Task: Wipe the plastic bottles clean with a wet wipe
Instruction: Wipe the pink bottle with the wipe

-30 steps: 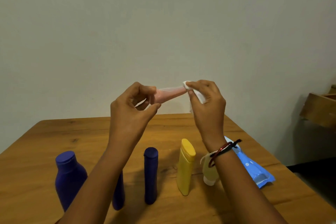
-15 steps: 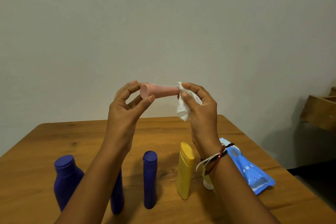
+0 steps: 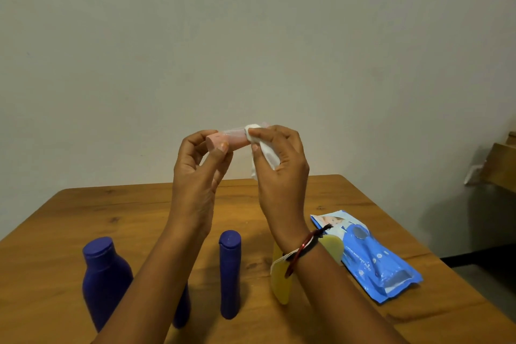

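Note:
A small pink plastic bottle [image 3: 233, 137] is held level in the air above the table. My left hand [image 3: 196, 173] pinches its cap end between thumb and fingertips. My right hand [image 3: 279, 167] grips a white wet wipe [image 3: 264, 149] folded around the bottle's far part. On the wooden table [image 3: 139, 212] stand a wide dark blue bottle [image 3: 104, 279], a slim dark blue bottle [image 3: 230, 274], a third blue bottle [image 3: 181, 307] mostly hidden by my left forearm, a yellow bottle [image 3: 280, 285] and a pale yellow one [image 3: 331, 248] behind my right wrist.
A blue wet-wipe pack [image 3: 371, 257] lies flat on the table's right side. A wooden piece of furniture [image 3: 499, 167] sticks in at the right edge, off the table. A plain wall is behind the table.
The pink bottle has turned in my left hand, and the wipe in my right hand has slid along its body. My view has shifted slightly, with both hands staying raised.

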Tool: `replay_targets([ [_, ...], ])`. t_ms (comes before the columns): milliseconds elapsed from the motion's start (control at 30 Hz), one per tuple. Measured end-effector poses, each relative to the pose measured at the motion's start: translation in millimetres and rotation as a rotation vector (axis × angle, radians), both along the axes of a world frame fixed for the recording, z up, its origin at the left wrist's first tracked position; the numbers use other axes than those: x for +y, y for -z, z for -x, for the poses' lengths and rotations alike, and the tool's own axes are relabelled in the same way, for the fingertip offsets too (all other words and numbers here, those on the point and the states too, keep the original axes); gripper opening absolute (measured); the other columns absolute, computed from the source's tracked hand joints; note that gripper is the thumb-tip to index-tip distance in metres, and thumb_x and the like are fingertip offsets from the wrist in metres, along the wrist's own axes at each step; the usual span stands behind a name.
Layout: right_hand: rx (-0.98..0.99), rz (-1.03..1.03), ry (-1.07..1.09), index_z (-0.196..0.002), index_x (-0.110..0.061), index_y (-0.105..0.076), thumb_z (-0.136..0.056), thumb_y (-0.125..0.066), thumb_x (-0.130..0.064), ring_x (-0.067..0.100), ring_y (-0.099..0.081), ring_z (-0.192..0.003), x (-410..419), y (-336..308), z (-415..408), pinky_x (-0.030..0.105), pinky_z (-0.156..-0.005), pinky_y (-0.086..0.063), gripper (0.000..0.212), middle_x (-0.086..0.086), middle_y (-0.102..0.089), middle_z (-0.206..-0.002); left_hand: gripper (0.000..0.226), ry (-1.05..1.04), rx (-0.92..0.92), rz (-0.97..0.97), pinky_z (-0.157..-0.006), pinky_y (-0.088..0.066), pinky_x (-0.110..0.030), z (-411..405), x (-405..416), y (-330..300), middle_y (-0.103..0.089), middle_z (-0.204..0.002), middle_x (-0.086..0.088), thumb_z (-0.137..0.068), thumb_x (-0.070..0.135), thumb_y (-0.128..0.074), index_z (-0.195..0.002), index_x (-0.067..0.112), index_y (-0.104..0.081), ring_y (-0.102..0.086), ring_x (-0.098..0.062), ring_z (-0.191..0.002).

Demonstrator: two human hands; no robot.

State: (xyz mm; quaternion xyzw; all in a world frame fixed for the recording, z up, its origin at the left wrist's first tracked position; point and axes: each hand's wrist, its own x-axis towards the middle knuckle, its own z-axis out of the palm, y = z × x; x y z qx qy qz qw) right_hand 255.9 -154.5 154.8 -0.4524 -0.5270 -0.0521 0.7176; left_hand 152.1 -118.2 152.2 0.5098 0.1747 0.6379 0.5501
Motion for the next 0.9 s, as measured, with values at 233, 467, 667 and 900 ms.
replay_targets([
  [233, -0.216, -0.025, 0.107, -0.111, -0.009, -0.066, -0.081, -0.063, 0.007, 0.015, -0.055, -0.109, -3.4, 6.9, 3.4, 0.018, -0.089, -0.049, 0.033, 0.008, -0.056, -0.112, 0.053, -0.037, 0.027, 0.022, -0.082, -0.053, -0.023, 1.0, 1.4, 0.7, -0.058, -0.122, -0.013, -0.06, 0.044, -0.073, -0.102, 0.016, -0.058, -0.06, -0.024, -0.115],
  [467, -0.23, -0.012, 0.18, -0.112, -0.008, -0.066, -0.081, -0.064, 0.007, 0.017, -0.055, -0.109, 0.3, 11.3, -4.1, 0.02, -0.089, -0.05, 0.034, 0.01, -0.057, -0.112, 0.03, 0.066, -0.019, 0.102, -0.07, -0.056, -0.023, 1.5, 8.5, 4.6, -0.069, -0.102, -0.001, -0.055, 0.029, -0.078, -0.079, 0.019, -0.064, -0.068, -0.025, -0.103],
  [667, -0.43, -0.067, 0.184, -0.114, -0.007, -0.065, -0.081, -0.062, 0.003, 0.019, -0.054, -0.109, 4.2, 15.3, -7.2, 0.017, -0.089, -0.047, 0.034, 0.013, -0.059, -0.113, 0.027, 0.003, 0.026, 0.041, -0.077, -0.056, -0.026, 2.2, 10.0, 5.9, -0.067, -0.106, -0.004, -0.061, 0.025, -0.076, -0.085, 0.021, -0.064, -0.065, -0.022, -0.108],
  [900, -0.272, -0.071, 0.317, -0.11, -0.007, -0.068, -0.084, -0.064, 0.005, 0.021, -0.06, -0.098, 8.8, 4.9, -50.1, 0.031, -0.079, -0.055, 0.029, 0.011, -0.062, -0.105, 0.03, 0.079, 0.01, 0.046, -0.077, -0.055, -0.022, 3.0, 13.2, 4.8, -0.068, -0.104, -0.002, -0.064, 0.019, -0.073, -0.093, 0.02, -0.065, -0.065, -0.02, -0.108],
])
